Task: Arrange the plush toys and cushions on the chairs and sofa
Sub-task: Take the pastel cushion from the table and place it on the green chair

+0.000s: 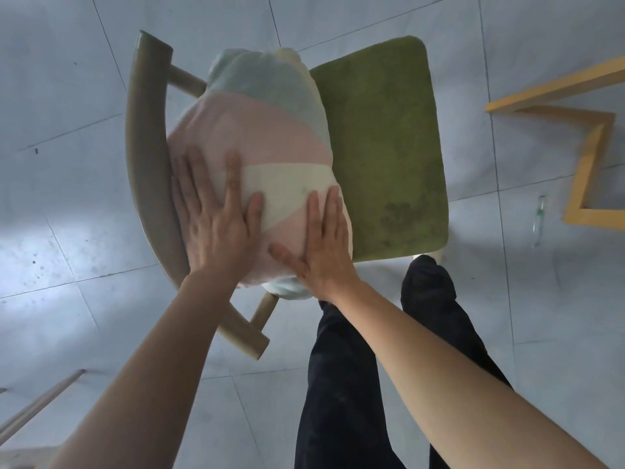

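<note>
The pastel cushion stands propped against the curved backrest of the green-seated chair. It looks plump, light and yielding (best held by its two sides, I judge). The left hand and right hand lie flat and spread on its face, pressing rather than gripping.

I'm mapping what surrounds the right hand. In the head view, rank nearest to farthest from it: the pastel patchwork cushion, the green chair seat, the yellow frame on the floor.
1. Pastel patchwork cushion: under the right hand, touching.
2. Green chair seat: just right.
3. Yellow frame: far right.
</note>
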